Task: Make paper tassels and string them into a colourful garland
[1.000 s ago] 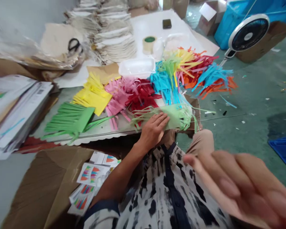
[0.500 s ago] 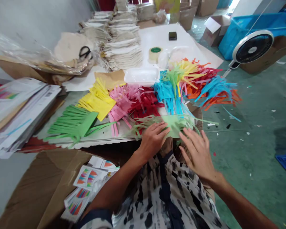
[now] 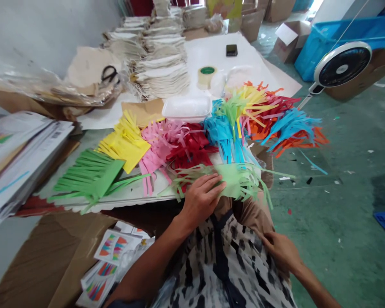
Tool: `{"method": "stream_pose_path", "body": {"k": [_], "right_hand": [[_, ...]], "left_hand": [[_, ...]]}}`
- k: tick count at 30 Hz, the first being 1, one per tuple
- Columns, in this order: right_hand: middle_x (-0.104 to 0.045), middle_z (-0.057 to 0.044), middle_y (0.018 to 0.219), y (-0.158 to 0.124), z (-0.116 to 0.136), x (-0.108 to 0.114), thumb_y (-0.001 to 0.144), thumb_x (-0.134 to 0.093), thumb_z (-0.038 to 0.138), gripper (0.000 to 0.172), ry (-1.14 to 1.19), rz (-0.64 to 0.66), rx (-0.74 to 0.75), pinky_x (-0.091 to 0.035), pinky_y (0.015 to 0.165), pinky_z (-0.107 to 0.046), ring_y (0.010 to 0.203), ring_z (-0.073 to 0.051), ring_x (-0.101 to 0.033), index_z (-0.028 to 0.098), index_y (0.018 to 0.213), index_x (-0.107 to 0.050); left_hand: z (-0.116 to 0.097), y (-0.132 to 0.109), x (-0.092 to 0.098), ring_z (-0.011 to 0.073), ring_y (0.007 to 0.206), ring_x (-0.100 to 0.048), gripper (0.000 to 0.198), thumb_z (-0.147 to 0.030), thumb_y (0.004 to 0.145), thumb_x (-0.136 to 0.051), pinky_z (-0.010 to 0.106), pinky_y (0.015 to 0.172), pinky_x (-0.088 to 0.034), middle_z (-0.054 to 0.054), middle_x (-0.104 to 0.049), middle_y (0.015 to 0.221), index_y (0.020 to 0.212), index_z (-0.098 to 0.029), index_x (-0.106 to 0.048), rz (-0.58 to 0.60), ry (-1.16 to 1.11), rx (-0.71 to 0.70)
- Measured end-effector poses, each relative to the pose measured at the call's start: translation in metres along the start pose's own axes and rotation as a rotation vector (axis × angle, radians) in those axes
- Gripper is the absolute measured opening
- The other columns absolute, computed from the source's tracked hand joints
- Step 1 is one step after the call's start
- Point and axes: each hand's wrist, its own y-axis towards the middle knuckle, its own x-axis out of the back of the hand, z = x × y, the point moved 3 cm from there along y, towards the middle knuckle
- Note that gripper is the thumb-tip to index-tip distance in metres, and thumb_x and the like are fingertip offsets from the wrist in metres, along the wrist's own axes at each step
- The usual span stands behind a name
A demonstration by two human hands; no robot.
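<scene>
A sheet of pale green tissue paper (image 3: 232, 179), cut into fringe at both ends, lies at the table's front edge. My left hand (image 3: 201, 194) rests on its left part, fingers laid flat and close together. Down at the right edge of the patterned apron (image 3: 208, 261), over my thigh, is my right hand (image 3: 280, 249). Its fingers are curled, and what they hold, if anything, is hidden. Behind the sheet lie fringed bundles in red (image 3: 191, 147), blue (image 3: 223, 132) and pink (image 3: 158, 141).
Green fringe (image 3: 90, 175) and yellow fringe (image 3: 125, 145) lie to the left. A white plastic tray (image 3: 186, 108), a tape roll (image 3: 207, 77) and stacked cloth bags (image 3: 162, 72) stand farther back. Scissors (image 3: 109, 74) lie at the left; a fan (image 3: 343, 68) stands at the right.
My right hand has left the pale green paper and dropped to the apron's right edge, its fingers curling from spread. My left hand stays on the paper. The view has shifted slightly.
</scene>
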Motion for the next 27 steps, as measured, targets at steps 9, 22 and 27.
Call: {"method": "stream_pose_path", "body": {"k": [9,22,27], "right_hand": [[-0.063,-0.014,0.15,0.019,0.193,0.111,0.1,-0.064,0.03,0.051,-0.149,-0.547,0.723,-0.044,0.114,-0.058,0.139,-0.037,-0.056,0.024,0.151,-0.057],[-0.08,-0.008,0.11,0.066,0.202,0.154,0.101,-0.052,0.023,0.025,-0.1,-0.276,0.715,-0.048,0.085,-0.04,0.102,-0.027,-0.074,0.021,0.117,-0.072],[-0.078,-0.002,0.085,0.093,0.21,0.16,0.102,-0.055,0.037,0.02,-0.1,-0.155,0.493,-0.041,0.061,-0.033,0.069,-0.022,-0.072,0.023,0.107,-0.068]], "left_hand": [[-0.003,0.009,0.004,0.026,0.128,-0.068,0.028,-0.018,0.099,-0.063,0.047,0.106,-0.054,0.008,-0.076,0.134,0.124,-0.023,-0.075,0.037,0.04,0.039],[0.012,-0.001,0.041,0.0247,0.104,-0.067,0.024,-0.013,0.088,-0.071,0.042,0.093,-0.047,0.004,-0.078,0.109,0.109,-0.025,-0.078,0.078,-0.111,0.28],[0.012,0.007,0.037,0.0241,0.098,-0.067,0.01,-0.029,0.098,-0.069,0.04,0.088,-0.045,0.004,-0.078,0.1,0.099,-0.021,-0.074,-0.002,-0.084,0.436]]}}
